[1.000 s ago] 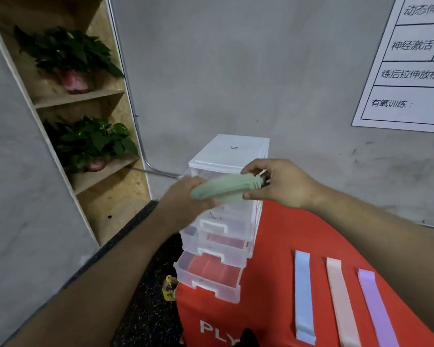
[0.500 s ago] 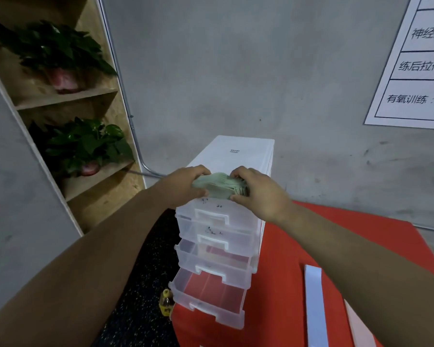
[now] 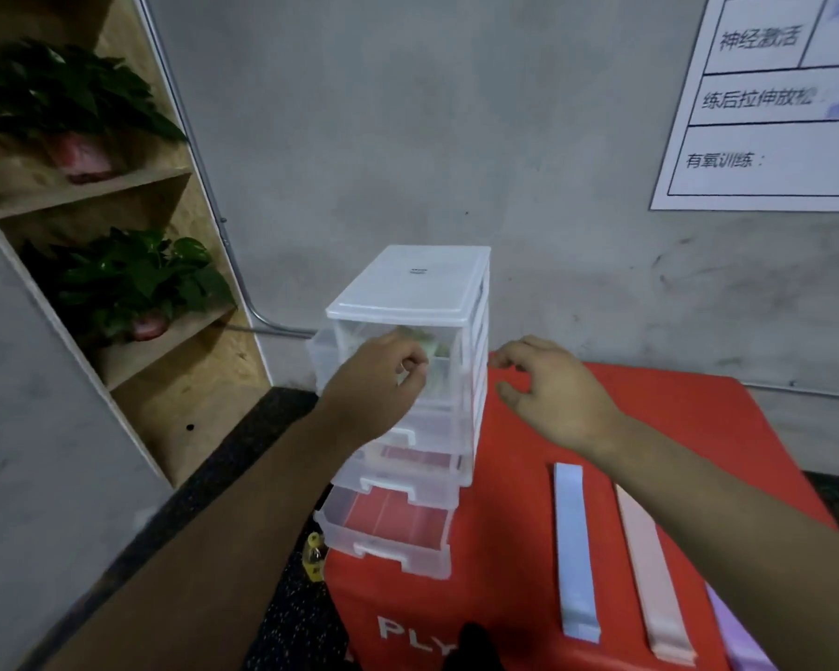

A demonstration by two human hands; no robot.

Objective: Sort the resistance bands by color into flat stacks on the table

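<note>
nearest me, the blue band (image 3: pixel 574 556), pink band (image 3: pixel 650 578) and purple band (image 3: pixel 739 636) lie flat on the red desk (image 3: pixel 514 549), right of the drawer unit (image 3: pixel 408 380), with bare cloth between. my right hand (image 3: pixel 553 394) hovers loosely spread and empty. my left hand (image 3: pixel 379 385), fingers curled at the top drawer, seems to pinch the green band (image 3: pixel 427 339). next, i judge: draw it out.

Red table (image 3: pixel 698 428); blue band (image 3: pixel 574 549); pink band (image 3: pixel 647 573).

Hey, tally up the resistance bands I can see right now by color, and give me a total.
Blue band: 1
Pink band: 1
Purple band: 1, mostly hidden behind the right arm
Green band: 1, in the top drawer by the left hand
Total: 4
</note>
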